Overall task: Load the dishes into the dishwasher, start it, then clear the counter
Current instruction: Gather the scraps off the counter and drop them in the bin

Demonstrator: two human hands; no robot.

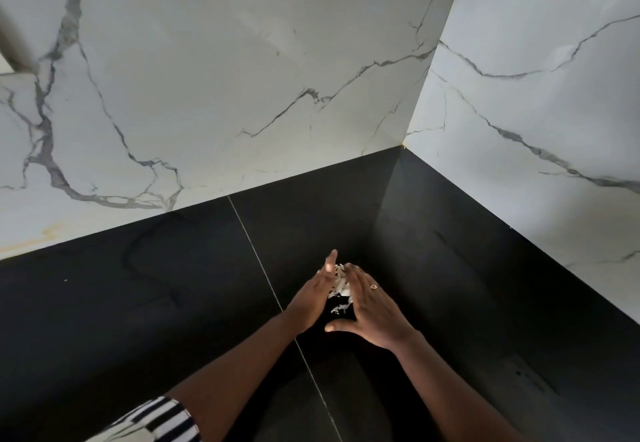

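Observation:
A small heap of white scraps (340, 285) lies on the black counter (138, 303) near its back right corner. My left hand (313, 297) stands on its edge at the left of the heap, fingers straight. My right hand (372, 310) lies flat at the right of the heap with straight fingers, a ring on one finger and the thumb stretched toward the left hand. The two hands close in on the scraps from both sides. No dishes and no dishwasher are in view.
White marble-look walls (242, 77) rise behind the counter and at the right (536, 112), meeting in a corner. A thin pale seam (256, 254) crosses the counter diagonally. A tiny white speck (65, 280) lies at the far left.

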